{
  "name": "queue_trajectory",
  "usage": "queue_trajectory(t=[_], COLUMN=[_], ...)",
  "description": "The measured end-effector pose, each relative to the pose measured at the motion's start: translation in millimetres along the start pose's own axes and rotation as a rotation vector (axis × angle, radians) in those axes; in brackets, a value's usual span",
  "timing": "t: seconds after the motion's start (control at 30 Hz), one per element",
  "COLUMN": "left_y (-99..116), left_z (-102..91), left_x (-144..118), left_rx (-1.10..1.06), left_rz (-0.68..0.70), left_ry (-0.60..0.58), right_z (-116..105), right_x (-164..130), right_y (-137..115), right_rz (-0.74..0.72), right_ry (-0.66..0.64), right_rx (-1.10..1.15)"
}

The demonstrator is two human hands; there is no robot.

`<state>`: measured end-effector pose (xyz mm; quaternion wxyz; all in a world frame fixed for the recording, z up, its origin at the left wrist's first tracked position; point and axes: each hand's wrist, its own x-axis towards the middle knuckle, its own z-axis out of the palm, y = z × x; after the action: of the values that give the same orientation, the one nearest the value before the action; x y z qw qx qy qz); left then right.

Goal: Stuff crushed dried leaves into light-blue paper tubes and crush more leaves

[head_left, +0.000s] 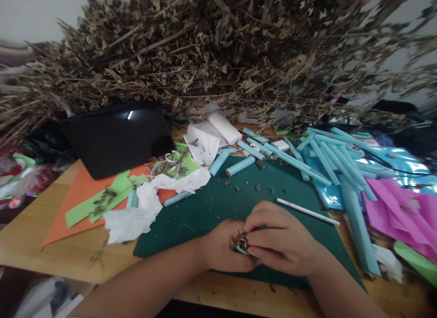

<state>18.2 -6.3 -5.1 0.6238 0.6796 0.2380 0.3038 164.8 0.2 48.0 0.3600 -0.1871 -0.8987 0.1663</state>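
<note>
Wooden tabletop (41,245) fills the view, with a dark green cutting mat (218,204) laid at its near edge. Over the mat's front, the left hand (223,250) and right hand (283,240) meet, fingers pinched together on a small light-blue paper piece (243,250) packed with dried plant bits (240,240) (how much paper lies inside the grip is hidden). Just beyond the right hand lies a thin white stick (307,211). Crumpled white tissue (146,204) lies left of the mat, on orange and green paper sheets (85,195). Farther back lie rolled blue paper tubes (324,158), some on the mat's far edge, with pink sheets (399,213) to the right. A black tablet (116,138) leans at left. Behind everything rises a heap of dried leafy branches (218,49).
</note>
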Motion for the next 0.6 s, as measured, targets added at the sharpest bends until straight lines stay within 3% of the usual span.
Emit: queue_trajectory(t=[0.17, 0.33, 0.6], left_y=[26.4, 58.6, 67.8], left_z=[-29.9, -61.6, -51.6], left_x=[3.6, -2.6, -8.3], left_rx=[0.282, 0.508, 0.529], left_rz=[0.161, 0.079, 0.069], left_ry=[-0.199, -0.206, -0.234], right_z=[-0.6, -2.9, -5.8], right_x=[-5.0, -3.1, -4.1], right_y=[0.7, 0.4, -1.7], right_rz=[0.007, -0.008, -0.004], right_ry=[0.013, -0.011, -0.005], right_rx=[-0.012, -0.018, 0.034])
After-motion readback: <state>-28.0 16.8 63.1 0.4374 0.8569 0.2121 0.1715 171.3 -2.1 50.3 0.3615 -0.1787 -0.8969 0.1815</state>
